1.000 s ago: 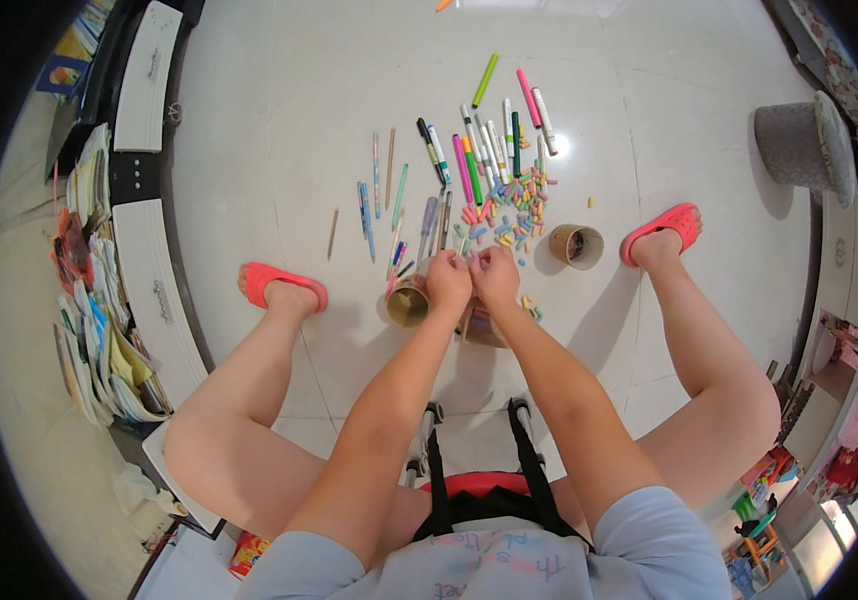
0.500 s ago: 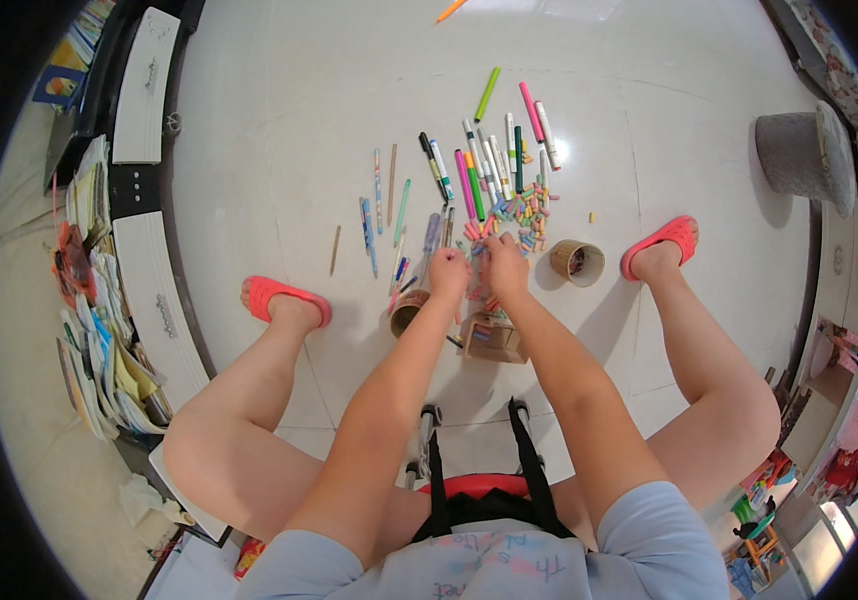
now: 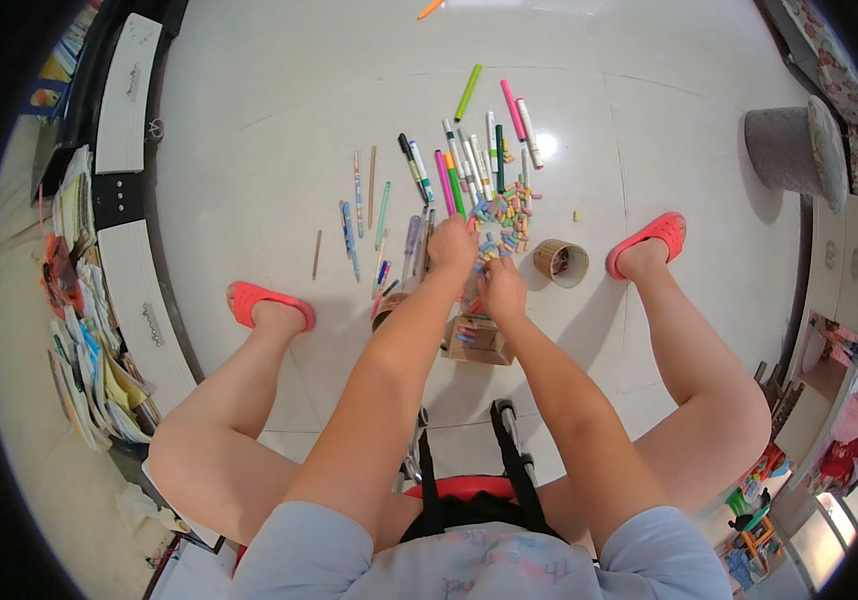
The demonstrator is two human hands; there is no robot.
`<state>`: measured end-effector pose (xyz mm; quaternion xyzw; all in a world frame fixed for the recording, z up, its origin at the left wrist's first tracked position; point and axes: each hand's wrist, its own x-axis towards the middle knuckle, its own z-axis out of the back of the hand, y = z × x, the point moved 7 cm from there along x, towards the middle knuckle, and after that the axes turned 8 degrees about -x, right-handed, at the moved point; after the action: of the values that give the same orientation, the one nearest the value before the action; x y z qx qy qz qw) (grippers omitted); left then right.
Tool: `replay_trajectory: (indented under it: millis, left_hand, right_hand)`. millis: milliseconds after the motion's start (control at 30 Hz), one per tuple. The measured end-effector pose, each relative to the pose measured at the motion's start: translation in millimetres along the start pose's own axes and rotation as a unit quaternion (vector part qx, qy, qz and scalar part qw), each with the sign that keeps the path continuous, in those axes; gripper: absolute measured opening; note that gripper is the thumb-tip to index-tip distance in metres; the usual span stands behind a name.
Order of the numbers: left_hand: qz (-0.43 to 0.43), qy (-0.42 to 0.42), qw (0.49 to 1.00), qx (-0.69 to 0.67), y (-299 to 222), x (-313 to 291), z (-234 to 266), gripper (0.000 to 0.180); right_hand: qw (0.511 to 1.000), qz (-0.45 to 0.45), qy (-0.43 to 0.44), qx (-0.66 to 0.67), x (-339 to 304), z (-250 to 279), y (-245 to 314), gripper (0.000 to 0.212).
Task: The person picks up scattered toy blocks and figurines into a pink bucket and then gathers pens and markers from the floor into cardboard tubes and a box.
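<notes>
Short pastel sticks, like pieces of chalk (image 3: pixel 514 212), lie heaped on the floor in front of me. My left hand (image 3: pixel 454 245) is at the near left side of the heap, beside the lower ends of the markers, its fingers curled down. Slightly nearer and to the right, my right hand (image 3: pixel 502 286) has its fingers drawn together against the heap's near edge. What either hand holds is too small to tell. Just below my hands, between my forearms, stands a clear box (image 3: pixel 484 345) with a few coloured sticks inside. Behind my left wrist a brown cup (image 3: pixel 389 312) is partly hidden.
Several markers (image 3: pixel 470 165) lie beyond the heap; pencils and pens (image 3: pixel 348 228) are spread to the left. A woven cup (image 3: pixel 552 262) lies tipped at right. My red slippers (image 3: pixel 267 305) flank everything. White drawers (image 3: pixel 139 300) line the left, a grey stool (image 3: pixel 784 150) the right.
My left hand has moved forward and right, toward the chalk pieces by the markers' lower ends. The right hand has drawn back slightly. The whole view has shifted a little.
</notes>
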<state>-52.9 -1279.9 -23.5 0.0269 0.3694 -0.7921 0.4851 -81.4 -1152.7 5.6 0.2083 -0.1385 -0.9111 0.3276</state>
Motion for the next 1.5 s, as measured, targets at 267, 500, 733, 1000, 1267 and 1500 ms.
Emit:
replay_trajectory:
  millis: [267, 500, 733, 1000, 1267, 1500]
  left_hand:
    - [0.039, 0.007, 0.999, -0.016, 3.2, -7.4, -1.6, 0.024]
    - [0.105, 0.065, 0.913, -0.388, 50.7, -87.9, -29.1, 0.022]
    - [0.361, 0.145, 0.745, -0.541, 69.6, -202.5, -30.2, 0.012]
    - [0.355, 0.143, 0.697, -0.606, 78.5, -238.0, -44.0, 0.012]
    - [0.39, 0.036, 0.754, -0.528, 104.4, -249.6, -31.2, 0.01]
    - [0.406, -0.001, 0.741, -0.535, 124.9, -238.3, -24.2, 0.014]
  right_hand:
    - [0.988, -0.085, -0.048, 0.122, -56.8, 21.6, -28.0, 0.013]
    - [0.937, -0.194, -0.075, 0.28, -94.3, -5.6, -57.6, 0.013]
    - [0.754, -0.343, 0.079, 0.555, -134.5, -30.8, -30.8, 0.011]
    - [0.77, -0.332, 0.068, 0.541, -160.4, -51.8, -28.3, 0.009]
    - [0.988, -0.055, 0.024, 0.144, -129.4, -35.5, -21.8, 0.014]
    - [0.992, -0.052, 0.086, 0.077, -117.4, -57.1, -13.4, 0.015]
